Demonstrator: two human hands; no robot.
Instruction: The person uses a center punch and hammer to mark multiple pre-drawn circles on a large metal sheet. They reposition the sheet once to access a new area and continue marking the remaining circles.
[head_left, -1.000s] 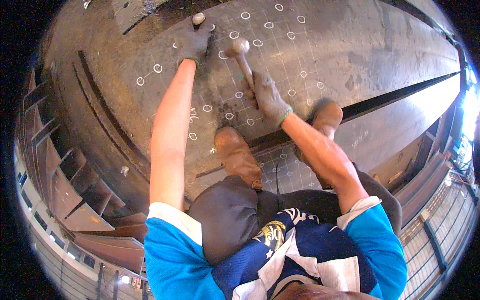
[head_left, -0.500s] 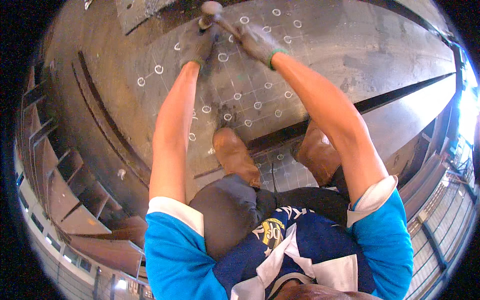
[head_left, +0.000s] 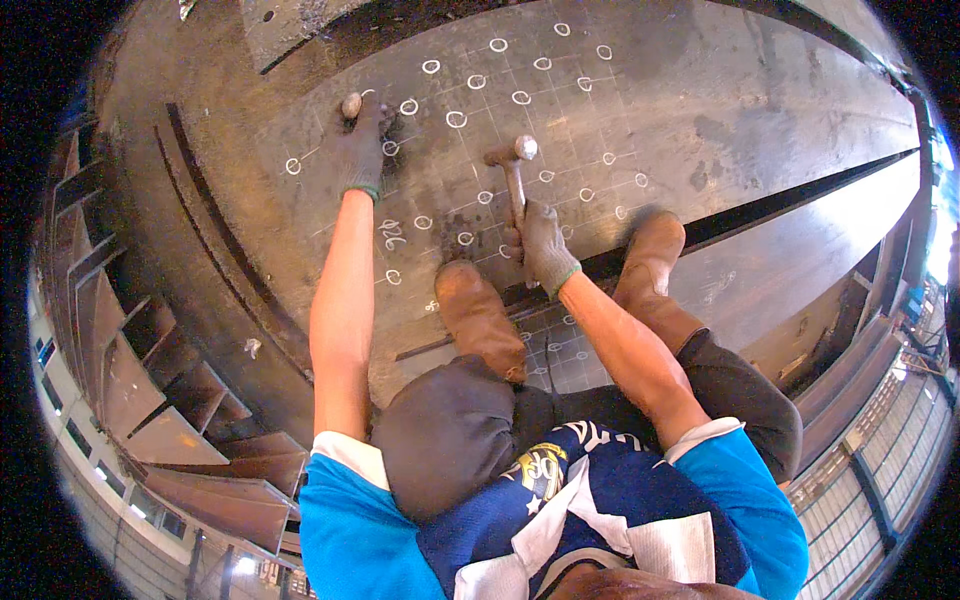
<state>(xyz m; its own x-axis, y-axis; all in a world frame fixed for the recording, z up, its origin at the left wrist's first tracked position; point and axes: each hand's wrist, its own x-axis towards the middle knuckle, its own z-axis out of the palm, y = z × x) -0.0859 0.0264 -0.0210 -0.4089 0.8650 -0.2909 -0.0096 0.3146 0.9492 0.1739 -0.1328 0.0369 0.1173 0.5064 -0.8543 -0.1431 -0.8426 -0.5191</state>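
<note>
Over white-marked metal plate (head_left: 690, 110), a round-topped tool (head_left: 351, 104) was clasped by the left hand (head_left: 356, 152), a hammer (head_left: 514, 180) by the right hand (head_left: 545, 247).

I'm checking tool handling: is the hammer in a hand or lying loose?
In hand: the gloved right hand is closed around the hammer, whose head juts out beyond it.

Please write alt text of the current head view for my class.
A gloved right hand grips a hammer above a dark metal plate marked with white circles; the gloved left hand holds a round-topped tool.
</note>
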